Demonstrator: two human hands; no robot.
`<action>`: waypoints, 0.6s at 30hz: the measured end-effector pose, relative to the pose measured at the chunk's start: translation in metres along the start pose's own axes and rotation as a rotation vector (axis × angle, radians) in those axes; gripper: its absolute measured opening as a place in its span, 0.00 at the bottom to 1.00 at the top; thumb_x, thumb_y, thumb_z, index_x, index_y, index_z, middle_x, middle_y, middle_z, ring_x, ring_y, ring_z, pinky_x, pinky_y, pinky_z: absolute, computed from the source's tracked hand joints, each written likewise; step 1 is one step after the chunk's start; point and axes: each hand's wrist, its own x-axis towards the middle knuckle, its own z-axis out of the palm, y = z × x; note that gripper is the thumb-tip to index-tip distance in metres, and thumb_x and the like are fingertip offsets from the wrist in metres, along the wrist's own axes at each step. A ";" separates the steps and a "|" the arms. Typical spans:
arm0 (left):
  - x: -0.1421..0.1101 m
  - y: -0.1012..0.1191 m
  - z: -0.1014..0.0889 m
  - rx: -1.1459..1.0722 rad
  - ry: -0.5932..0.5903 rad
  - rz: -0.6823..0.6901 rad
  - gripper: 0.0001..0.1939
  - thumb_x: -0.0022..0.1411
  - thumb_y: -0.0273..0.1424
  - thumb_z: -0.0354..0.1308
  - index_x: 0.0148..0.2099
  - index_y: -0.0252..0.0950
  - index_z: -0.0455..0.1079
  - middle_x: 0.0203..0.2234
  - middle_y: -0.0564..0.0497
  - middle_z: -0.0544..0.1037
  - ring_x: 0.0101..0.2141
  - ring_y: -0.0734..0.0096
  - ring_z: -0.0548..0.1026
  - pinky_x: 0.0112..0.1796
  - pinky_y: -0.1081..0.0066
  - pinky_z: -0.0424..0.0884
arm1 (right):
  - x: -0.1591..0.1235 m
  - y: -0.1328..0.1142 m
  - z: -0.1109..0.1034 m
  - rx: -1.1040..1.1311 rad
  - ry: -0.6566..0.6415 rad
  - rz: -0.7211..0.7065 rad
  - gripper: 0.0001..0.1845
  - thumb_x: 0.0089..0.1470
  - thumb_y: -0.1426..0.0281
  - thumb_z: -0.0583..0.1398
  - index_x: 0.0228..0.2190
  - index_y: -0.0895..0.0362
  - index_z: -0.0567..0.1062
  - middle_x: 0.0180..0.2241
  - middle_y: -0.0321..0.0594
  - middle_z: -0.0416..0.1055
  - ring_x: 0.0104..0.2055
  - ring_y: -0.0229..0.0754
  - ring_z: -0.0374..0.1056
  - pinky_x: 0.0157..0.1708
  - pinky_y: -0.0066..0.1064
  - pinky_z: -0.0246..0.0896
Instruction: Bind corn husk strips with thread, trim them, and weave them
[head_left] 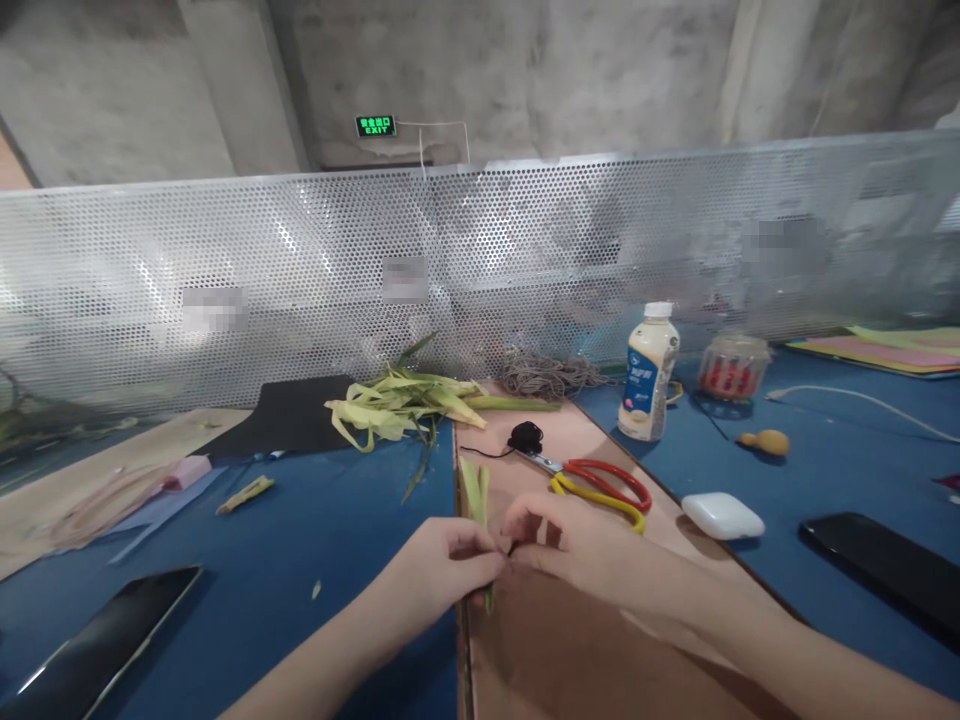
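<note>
My left hand is closed in a pinch on a folded strip of pale green corn husk, which sticks up above the fingers and shows a little below them. Right beside it, my right hand also pinches, fingertips meeting those of the left. A small dark bit, apparently black thread, shows between the fingertips; most of it is hidden. Beyond the hands lie a small ball of black yarn and scissors with one red and one yellow handle. Farther back is a heap of corn husks.
A milk bottle, a clear tub, a small gourd, a white earbud case and a black phone stand or lie right. Another phone lies left. A perforated metal screen borders the back.
</note>
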 end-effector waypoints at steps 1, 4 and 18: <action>0.000 0.000 0.000 -0.009 -0.001 0.003 0.09 0.50 0.32 0.56 0.27 0.30 0.71 0.20 0.52 0.74 0.23 0.73 0.68 0.26 0.75 0.60 | 0.000 0.000 -0.001 -0.013 -0.007 0.004 0.07 0.51 0.68 0.56 0.34 0.55 0.70 0.29 0.33 0.70 0.28 0.33 0.63 0.25 0.22 0.53; 0.001 0.001 -0.001 -0.037 -0.014 0.006 0.10 0.50 0.33 0.56 0.27 0.30 0.70 0.22 0.50 0.76 0.26 0.71 0.71 0.28 0.74 0.61 | 0.002 0.004 -0.003 -0.068 -0.038 0.024 0.12 0.54 0.61 0.52 0.33 0.54 0.71 0.27 0.33 0.69 0.28 0.34 0.63 0.24 0.23 0.52; 0.001 0.001 0.000 -0.038 -0.019 -0.022 0.12 0.51 0.35 0.54 0.23 0.31 0.68 0.14 0.58 0.64 0.18 0.79 0.60 0.22 0.76 0.56 | -0.002 -0.005 0.002 -0.001 -0.045 0.056 0.05 0.53 0.70 0.53 0.28 0.56 0.67 0.23 0.30 0.64 0.25 0.32 0.59 0.22 0.21 0.47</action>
